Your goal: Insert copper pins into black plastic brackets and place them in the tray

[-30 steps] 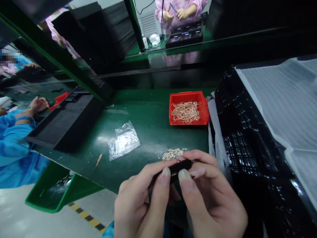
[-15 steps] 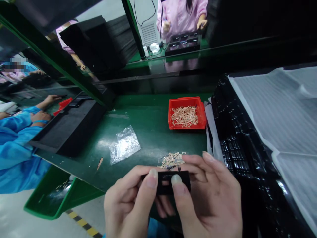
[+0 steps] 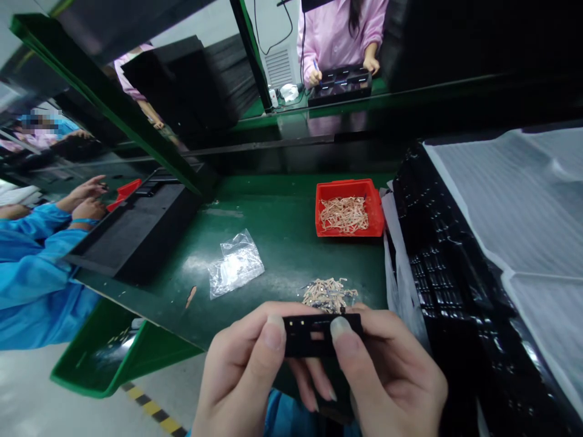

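Green bench [image 3: 282, 243], black part [image 3: 310, 337] pinched between fingers [image 3: 272, 335]

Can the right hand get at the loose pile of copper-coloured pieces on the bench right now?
Probably yes: the pile lies just beyond the right hand, nothing between, though that hand is busy pinching the black part.
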`<state>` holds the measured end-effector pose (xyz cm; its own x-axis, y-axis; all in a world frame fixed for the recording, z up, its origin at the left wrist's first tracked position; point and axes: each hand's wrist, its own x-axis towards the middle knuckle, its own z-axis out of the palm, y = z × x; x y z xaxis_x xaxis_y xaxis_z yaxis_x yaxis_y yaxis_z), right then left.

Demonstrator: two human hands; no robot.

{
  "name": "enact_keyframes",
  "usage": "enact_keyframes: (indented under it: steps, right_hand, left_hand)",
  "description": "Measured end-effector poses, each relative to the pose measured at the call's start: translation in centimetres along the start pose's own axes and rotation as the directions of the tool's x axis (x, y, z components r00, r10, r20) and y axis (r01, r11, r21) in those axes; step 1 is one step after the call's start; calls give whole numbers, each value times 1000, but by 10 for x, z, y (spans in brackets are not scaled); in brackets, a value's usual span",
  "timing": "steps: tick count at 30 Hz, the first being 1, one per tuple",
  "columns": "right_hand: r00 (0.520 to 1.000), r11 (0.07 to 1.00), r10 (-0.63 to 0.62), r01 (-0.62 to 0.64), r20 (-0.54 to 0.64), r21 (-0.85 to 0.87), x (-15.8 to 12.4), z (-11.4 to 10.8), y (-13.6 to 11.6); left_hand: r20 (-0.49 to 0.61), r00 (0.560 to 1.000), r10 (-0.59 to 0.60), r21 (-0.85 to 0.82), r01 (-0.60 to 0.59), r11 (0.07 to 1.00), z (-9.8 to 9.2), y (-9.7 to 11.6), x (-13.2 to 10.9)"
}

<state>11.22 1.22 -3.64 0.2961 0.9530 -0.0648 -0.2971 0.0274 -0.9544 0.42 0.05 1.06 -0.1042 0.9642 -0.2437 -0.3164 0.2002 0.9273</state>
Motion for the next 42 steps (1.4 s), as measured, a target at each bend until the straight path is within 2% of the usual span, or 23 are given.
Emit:
enact_keyframes:
  steps: [12, 16, 20, 28, 34, 38, 42]
  right_hand:
    - [999, 994, -13, 17, 36, -111, -1, 1, 3]
    - [999, 992, 39, -35, 30, -120, -2, 2, 3]
    - [999, 990, 37, -32, 32, -138, -1, 2, 3]
    - [991, 987, 112, -103, 67, -127, -3, 0, 2]
    - [994, 992, 71, -62, 84, -106, 1, -2, 5]
    - [995, 991, 3, 10, 96, -134, 4, -3, 5]
    - [995, 989, -8, 23, 102, -143, 4, -4, 4]
  left_hand:
    - [-192, 979, 68, 116, -46, 992, 5, -5, 0]
    - [-176, 983, 58, 188, -24, 982, 0, -8, 2]
    - [-187, 981, 55, 188, -19, 982, -5, -11, 3]
    - [-187, 978, 92, 215, -51, 975, -2, -11, 2]
    - [-197, 973, 123, 280, -64, 958, -1, -12, 3]
    - [-177, 978, 108, 277, -55, 959, 0, -12, 3]
    - [-168, 980, 107, 276, -58, 959, 1, -11, 2]
